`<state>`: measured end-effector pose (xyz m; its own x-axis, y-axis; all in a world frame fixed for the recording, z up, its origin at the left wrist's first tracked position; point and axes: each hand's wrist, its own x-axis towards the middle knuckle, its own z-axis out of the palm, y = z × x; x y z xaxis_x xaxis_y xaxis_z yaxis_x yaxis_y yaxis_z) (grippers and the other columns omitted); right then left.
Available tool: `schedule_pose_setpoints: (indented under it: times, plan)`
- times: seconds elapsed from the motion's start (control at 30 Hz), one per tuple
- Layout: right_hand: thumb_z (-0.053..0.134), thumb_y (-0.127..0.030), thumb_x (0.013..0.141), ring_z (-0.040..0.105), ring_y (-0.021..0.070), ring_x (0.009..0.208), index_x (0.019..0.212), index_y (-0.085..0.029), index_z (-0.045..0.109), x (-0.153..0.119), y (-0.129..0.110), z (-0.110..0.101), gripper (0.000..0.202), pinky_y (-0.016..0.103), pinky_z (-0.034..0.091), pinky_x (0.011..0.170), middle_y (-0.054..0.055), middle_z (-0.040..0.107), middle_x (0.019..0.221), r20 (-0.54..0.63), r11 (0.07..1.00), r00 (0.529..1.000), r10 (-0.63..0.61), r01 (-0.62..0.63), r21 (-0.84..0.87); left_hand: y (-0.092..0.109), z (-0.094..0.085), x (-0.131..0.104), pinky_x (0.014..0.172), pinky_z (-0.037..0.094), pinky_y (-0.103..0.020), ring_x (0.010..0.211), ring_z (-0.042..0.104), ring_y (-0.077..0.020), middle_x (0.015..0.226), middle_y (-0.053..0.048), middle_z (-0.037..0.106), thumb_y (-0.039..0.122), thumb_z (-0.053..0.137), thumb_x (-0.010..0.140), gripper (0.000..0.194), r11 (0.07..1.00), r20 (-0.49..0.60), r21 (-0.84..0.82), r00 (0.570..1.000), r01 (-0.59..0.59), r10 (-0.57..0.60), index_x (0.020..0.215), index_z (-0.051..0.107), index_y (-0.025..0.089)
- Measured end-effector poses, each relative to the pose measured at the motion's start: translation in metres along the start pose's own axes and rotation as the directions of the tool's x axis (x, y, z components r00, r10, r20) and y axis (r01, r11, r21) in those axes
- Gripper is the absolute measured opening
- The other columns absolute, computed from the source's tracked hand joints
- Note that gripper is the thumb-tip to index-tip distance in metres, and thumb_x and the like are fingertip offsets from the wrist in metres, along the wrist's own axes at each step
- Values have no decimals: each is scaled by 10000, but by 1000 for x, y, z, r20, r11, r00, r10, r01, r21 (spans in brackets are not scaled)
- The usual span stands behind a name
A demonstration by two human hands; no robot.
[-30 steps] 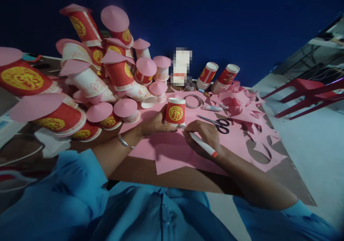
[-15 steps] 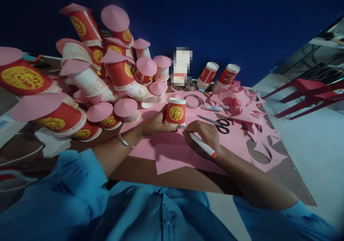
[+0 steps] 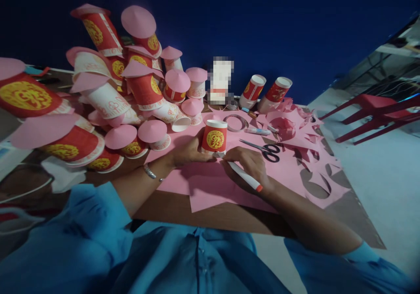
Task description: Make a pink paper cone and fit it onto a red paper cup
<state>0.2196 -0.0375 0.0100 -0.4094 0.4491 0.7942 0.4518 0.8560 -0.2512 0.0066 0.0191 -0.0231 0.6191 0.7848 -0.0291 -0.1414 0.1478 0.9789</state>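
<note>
A brown bench [image 3: 229, 217] stands against a dark blue wall [image 3: 262, 22], with pale floor and red chairs [image 3: 377, 114] at the right of the frame and a large pink paper sheet [image 3: 210, 184] spread across the middle. At centre frame the left hand [image 3: 188, 149] clasps an upturned red-and-gold paper cup [image 3: 214, 137] standing on the sheet, while the right hand [image 3: 249, 165] grips a white pen [image 3: 244, 176] with its tip at the cup's base. Cups capped with pink paper cones [image 3: 131, 92] are heaped at upper left, their insides hidden; black-handled scissors [image 3: 264, 148] lie just right of the hands.
</note>
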Motion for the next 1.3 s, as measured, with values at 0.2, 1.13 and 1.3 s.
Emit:
schedule_pose_setpoints:
  times: [0.2, 1.13, 1.3]
  plan:
    - [645, -114, 946, 687, 139, 618, 970, -216, 594, 0, 2, -1, 117, 248, 543, 590, 17, 726, 756, -4, 1000, 1000, 5, -5, -23, 0, 0, -1, 1047, 558, -492, 1340, 624, -372, 1485, -176, 612, 289, 944, 689, 1048, 1000, -5, -4, 1000, 10, -10, 1550, 347, 273]
    - [673, -84, 901, 674, 136, 591, 932, -236, 596, -1, 3, 1, 173, 249, 517, 576, -18, 714, 731, -64, 998, 998, 22, -26, -64, -1, -3, -1, 970, 589, -456, 1211, 705, -340, 1363, -148, 696, 284, 933, 713, 1008, 1000, 25, 7, 1000, -14, 13, 1553, 375, 295]
    - [666, -87, 916, 663, 129, 576, 923, -230, 581, 0, 1, 0, 167, 245, 505, 559, -16, 701, 712, -51, 997, 999, 20, -23, -70, 0, -1, -1, 967, 592, -468, 1199, 714, -348, 1323, -163, 717, 271, 927, 721, 1005, 1000, 31, -16, 999, -19, 19, 1556, 368, 268]
